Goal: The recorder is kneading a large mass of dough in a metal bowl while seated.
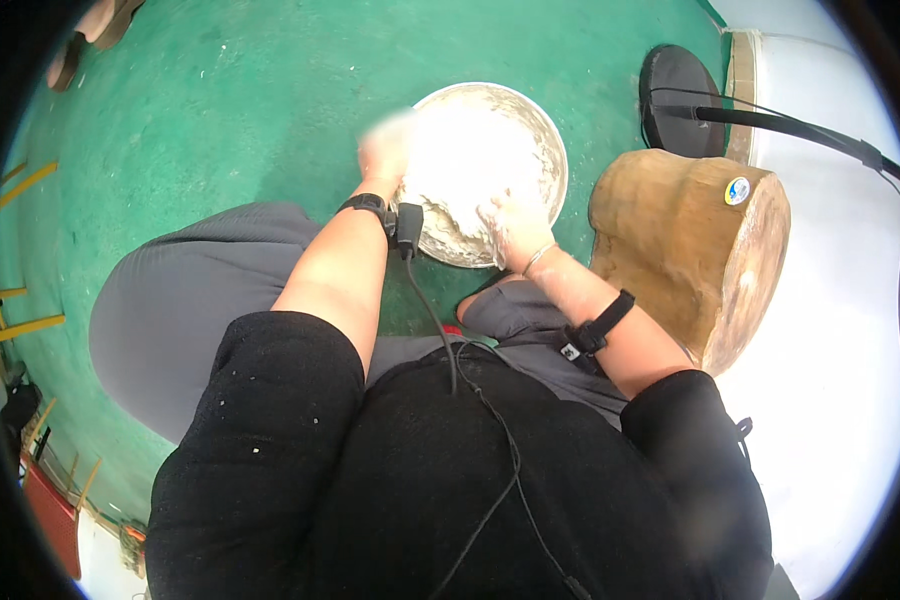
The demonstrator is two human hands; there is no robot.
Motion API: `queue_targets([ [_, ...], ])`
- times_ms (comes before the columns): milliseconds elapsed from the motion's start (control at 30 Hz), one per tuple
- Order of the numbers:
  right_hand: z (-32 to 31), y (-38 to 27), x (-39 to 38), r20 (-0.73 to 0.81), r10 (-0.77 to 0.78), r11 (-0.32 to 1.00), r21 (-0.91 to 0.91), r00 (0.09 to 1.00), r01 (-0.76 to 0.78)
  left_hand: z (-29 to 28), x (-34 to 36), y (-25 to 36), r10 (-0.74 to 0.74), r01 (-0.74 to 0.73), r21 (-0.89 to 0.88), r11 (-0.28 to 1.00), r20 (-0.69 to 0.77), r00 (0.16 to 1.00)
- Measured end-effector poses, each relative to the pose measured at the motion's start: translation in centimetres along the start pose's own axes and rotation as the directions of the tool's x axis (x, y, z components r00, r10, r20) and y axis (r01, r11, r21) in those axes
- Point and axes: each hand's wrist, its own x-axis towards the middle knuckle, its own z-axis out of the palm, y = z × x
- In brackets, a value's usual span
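A wide round basin (pixel 556 165) stands on the green floor in front of me. Pale, sticky dough (pixel 460 165) fills it and smears its inner wall; glare washes out the middle. At the basin's left rim is my left hand (pixel 382 155), its fingers lost in blur and brightness, so its grip cannot be made out. My right hand (pixel 520 232) is in the near right part of the basin, coated with dough, its fingers curled into the mass.
To the right, a thick wooden log stool (pixel 660 220) lies close to the basin. Behind it is a black stand base (pixel 678 100) with a pole and cable beside the white wall. Yellow metal legs (pixel 30 185) show at far left. Another person's feet (pixel 95 30) are at the upper left.
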Motion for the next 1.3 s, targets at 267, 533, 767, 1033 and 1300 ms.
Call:
queue_targets([
  [267,3.6,-1.8,0.6,0.24,0.1,0.937,0.303,0.966,-0.172,-0.2,-0.1,0.4,-0.042,0.039,0.064,0.997,0.039,0.998],
  [533,5.4,-2.4,6.5,0.119,0.207,0.938,0.257,0.971,-0.231,-0.2,-0.1,0.5,0.015,-0.016,0.103,0.995,0.009,1.0],
  [767,7.0,-1.4,10.6,0.249,0.404,0.801,0.369,0.88,-0.472,0.4,-0.3,1.2,-0.011,0.008,0.095,0.995,0.036,0.999],
  [1033,5.4,-2.5,11.8,0.17,0.382,0.888,0.203,0.908,-0.412,-0.9,-1.2,-1.3,0.034,-0.048,0.16,0.986,0.089,0.995],
  [1300,-1.2,-2.9,8.1,0.47,0.103,0.928,0.272,0.877,-0.254,-1.6,-7.7,-1.1,-0.182,0.197,0.142,0.97,-0.11,0.977],
])
